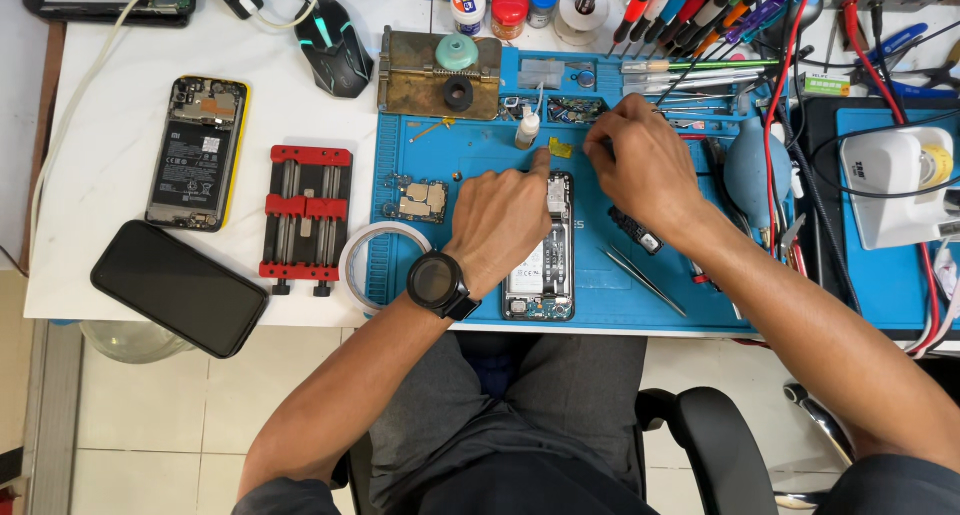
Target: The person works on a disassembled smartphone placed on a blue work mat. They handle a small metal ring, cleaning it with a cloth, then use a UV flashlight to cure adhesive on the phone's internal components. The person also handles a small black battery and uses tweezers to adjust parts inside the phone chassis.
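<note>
An opened phone [545, 265] with its back removed lies on the blue work mat [480, 165]. My left hand [500, 220] rests on it, index finger pointing at a small yellow piece [561, 148] just above the phone's top edge. My right hand [640, 165] hovers beside that piece, fingertips pinched together near it; whether they grip it I cannot tell. A black watch [437, 283] sits on my left wrist.
Tweezers [643, 280] lie right of the phone, a circuit board [420, 200] to its left, a tape roll [375, 265] at the mat's corner. A red clamp jig [305, 215], a second opened phone [195, 155] and a black phone [180, 287] lie left. Screwdrivers [690, 10] stand behind.
</note>
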